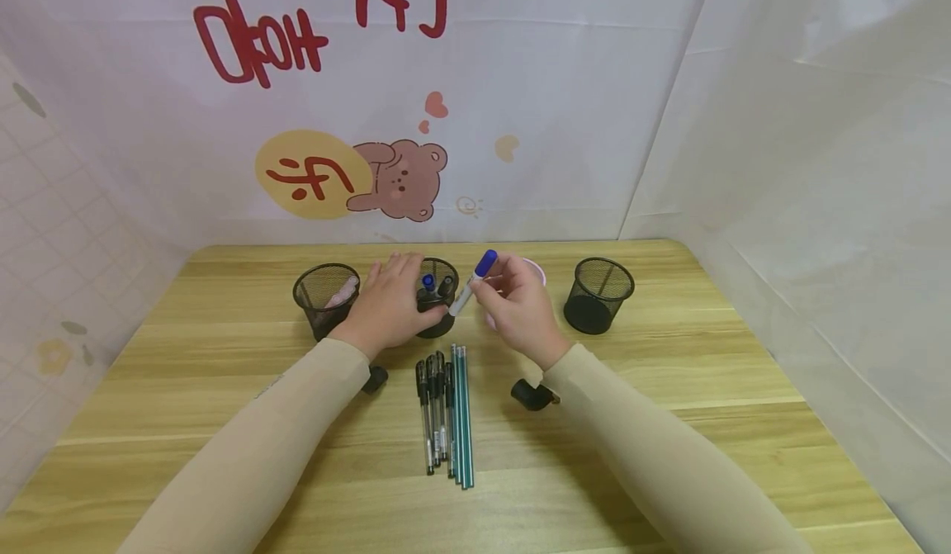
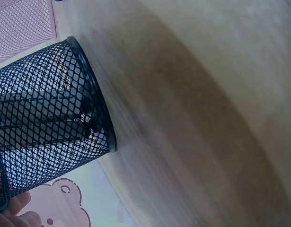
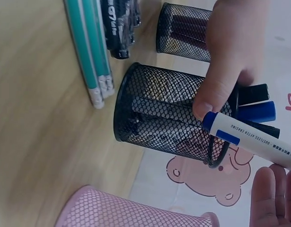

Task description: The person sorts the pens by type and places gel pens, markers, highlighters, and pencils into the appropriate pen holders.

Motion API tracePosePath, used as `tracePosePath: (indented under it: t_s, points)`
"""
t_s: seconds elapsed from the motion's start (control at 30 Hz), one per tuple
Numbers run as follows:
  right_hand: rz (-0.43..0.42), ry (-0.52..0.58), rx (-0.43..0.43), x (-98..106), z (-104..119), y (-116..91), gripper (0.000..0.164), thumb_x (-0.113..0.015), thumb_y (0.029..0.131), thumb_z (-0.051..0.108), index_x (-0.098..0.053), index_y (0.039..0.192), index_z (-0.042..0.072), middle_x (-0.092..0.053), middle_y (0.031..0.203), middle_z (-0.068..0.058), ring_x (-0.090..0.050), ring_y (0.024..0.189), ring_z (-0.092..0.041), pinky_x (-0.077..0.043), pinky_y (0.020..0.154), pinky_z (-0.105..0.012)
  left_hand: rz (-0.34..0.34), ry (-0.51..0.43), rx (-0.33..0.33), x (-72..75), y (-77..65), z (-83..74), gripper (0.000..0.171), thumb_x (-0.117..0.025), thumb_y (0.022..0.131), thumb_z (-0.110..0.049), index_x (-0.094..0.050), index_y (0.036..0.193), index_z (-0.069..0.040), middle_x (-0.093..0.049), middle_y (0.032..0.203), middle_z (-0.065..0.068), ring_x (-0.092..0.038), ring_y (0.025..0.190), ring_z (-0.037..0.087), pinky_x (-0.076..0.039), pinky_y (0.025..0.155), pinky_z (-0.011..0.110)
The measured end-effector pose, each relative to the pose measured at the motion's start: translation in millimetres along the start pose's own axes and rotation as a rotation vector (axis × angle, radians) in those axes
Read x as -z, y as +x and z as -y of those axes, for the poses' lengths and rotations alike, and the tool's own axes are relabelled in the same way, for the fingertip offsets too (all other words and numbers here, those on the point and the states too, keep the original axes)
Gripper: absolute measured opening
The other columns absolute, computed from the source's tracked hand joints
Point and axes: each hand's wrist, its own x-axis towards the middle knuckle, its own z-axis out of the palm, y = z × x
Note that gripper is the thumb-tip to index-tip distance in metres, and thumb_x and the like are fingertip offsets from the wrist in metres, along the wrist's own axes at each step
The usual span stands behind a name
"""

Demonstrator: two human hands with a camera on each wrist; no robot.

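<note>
My left hand (image 1: 390, 302) holds a black mesh pen cup (image 3: 159, 113) near its rim, thumb on the near side. Markers with blue and black caps stand inside the cup, their ends above the rim. Between the thumb and fingers of my right hand (image 1: 520, 306) is a white whiteboard marker (image 3: 259, 144) with a blue cap. It is tilted, cap end up, just right of the cup, and its lower blue end overlaps the cup's rim in the right wrist view. In the left wrist view the cup (image 2: 46, 127) shows marker barrels through its mesh.
Left stands another black mesh cup (image 1: 312, 306) with pinkish items in it. A pink mesh cup (image 3: 117, 210) is partly hidden behind my right hand; farther right is a black mesh cup (image 1: 594, 302). Several black pens (image 1: 435, 409) and green pencils (image 1: 463, 422) lie in front.
</note>
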Motion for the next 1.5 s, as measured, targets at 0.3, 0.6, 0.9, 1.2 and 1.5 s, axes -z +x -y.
tracePosePath:
  t_s: [0.3, 0.6, 0.9, 1.2, 1.5]
  points:
    - [-0.047, 0.014, 0.003, 0.6, 5.7, 5.5, 0.012, -0.067, 0.098, -0.002, -0.061, 0.108, 0.0, -0.07, 0.107, -0.019, -0.072, 0.09, -0.023, -0.058, 0.077, -0.024, -0.007, -0.008, -0.006, 0.2, 0.0, -0.3, 0.099, -0.072, 0.091, -0.06, -0.031, 0.163, -0.004, -0.034, 0.17, 0.017, -0.023, 0.161, 0.042, -0.012, 0.132, 0.062]
    - [-0.083, 0.073, 0.036, -1.4, 10.9, 9.7, 0.017, -0.064, 0.098, -0.005, -0.057, 0.113, -0.002, -0.068, 0.103, -0.017, -0.071, 0.092, -0.023, -0.059, 0.084, -0.026, -0.019, -0.013, -0.006, -0.8, -0.1, 0.3, 0.099, -0.073, 0.091, -0.059, -0.031, 0.163, -0.004, -0.034, 0.17, 0.017, -0.023, 0.161, 0.042, -0.013, 0.132, 0.062]
    - [-0.076, 0.047, 0.024, -7.1, 7.6, 12.6, 0.016, -0.067, 0.096, -0.008, -0.058, 0.108, -0.003, -0.069, 0.107, -0.021, -0.075, 0.096, -0.029, -0.06, 0.083, -0.023, -0.02, -0.011, -0.005, -1.2, 0.5, 0.3, 0.099, -0.073, 0.091, -0.059, -0.032, 0.163, -0.005, -0.035, 0.169, 0.017, -0.024, 0.161, 0.042, -0.014, 0.131, 0.063]
    - [-0.009, -0.052, -0.001, -11.4, 0.4, 12.0, 0.014, -0.066, 0.097, -0.006, -0.06, 0.11, -0.006, -0.069, 0.112, -0.024, -0.075, 0.103, -0.039, -0.058, 0.082, -0.019, -0.019, -0.009, -0.001, -0.4, 0.0, 0.2, 0.099, -0.073, 0.091, -0.06, -0.031, 0.163, -0.005, -0.035, 0.169, 0.017, -0.024, 0.16, 0.042, -0.014, 0.132, 0.062]
    - [0.041, -0.101, -0.031, -17.1, -7.9, 10.4, 0.012, -0.068, 0.098, -0.002, -0.062, 0.109, -0.002, -0.069, 0.113, -0.019, -0.075, 0.105, -0.035, -0.062, 0.088, -0.033, -0.024, -0.006, 0.01, -0.6, 1.1, -0.6, 0.098, -0.073, 0.09, -0.061, -0.034, 0.161, -0.005, -0.037, 0.168, 0.016, -0.026, 0.16, 0.042, -0.015, 0.131, 0.062]
